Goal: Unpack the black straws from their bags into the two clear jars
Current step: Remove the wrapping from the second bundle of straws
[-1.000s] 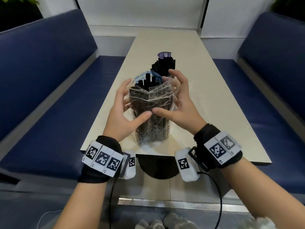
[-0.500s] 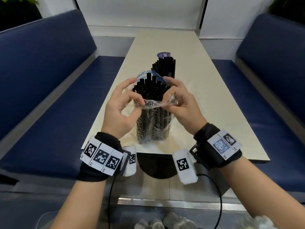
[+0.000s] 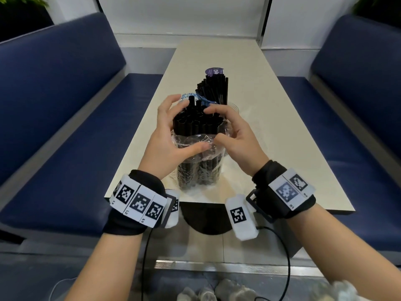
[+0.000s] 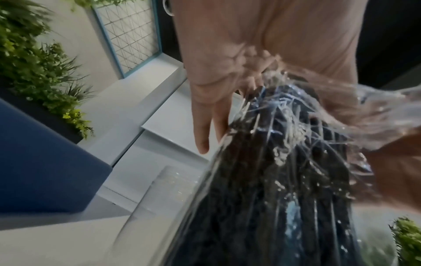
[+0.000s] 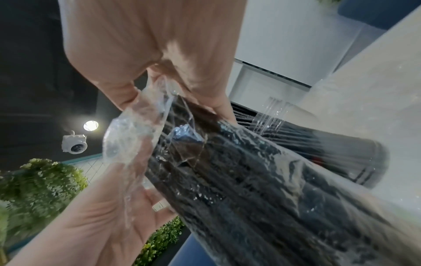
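Crinkled clear bag (image 3: 196,146) blurs the near jar (image 3: 199,174) wall; the rim is hard to make out. Black tubular straws (image 3: 196,121) stand upright inside, at the surface (image 3: 271,118) near edge. Left hand (image 3: 165,137) and right hand (image 3: 236,137) grip the film, fingers curled. Second jar's straws (image 3: 214,90) stand at 12 o'clock, partly hidden.

The bag (image 3: 188,97) bears mirrored blue print reading roughly "CTURING".

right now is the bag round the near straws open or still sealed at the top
Open. The clear bag is bunched below the bare tops of the black straws.
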Action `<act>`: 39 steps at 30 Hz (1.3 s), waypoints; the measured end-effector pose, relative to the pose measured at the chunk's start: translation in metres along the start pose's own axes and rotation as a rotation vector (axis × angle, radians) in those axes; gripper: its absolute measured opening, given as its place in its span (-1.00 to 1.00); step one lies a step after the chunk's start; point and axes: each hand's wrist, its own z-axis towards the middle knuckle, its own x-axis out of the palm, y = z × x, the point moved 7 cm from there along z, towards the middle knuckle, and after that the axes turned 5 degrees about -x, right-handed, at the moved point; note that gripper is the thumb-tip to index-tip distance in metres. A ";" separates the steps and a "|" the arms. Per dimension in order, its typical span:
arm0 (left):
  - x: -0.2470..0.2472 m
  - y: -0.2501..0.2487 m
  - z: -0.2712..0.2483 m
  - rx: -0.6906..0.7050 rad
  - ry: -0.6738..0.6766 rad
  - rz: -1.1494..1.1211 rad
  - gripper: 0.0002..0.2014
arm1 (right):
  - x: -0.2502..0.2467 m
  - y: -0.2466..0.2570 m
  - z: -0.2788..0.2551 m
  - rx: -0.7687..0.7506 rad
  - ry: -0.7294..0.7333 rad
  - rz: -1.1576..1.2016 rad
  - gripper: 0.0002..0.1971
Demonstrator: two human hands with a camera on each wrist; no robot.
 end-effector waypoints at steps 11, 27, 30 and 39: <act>-0.009 -0.006 0.016 -0.028 -0.092 0.376 -0.04 | -0.005 -0.011 0.009 0.157 0.047 -0.106 -0.24; -0.010 -0.003 0.017 -0.078 -0.080 0.548 -0.08 | 0.000 -0.014 0.018 0.186 0.241 -0.158 -0.18; -0.008 0.000 0.018 -0.109 -0.044 0.514 -0.04 | 0.001 -0.014 0.017 0.182 0.251 -0.132 -0.17; -0.004 0.021 0.025 -0.152 0.056 0.271 -0.06 | 0.002 -0.016 0.016 0.195 0.264 -0.093 -0.17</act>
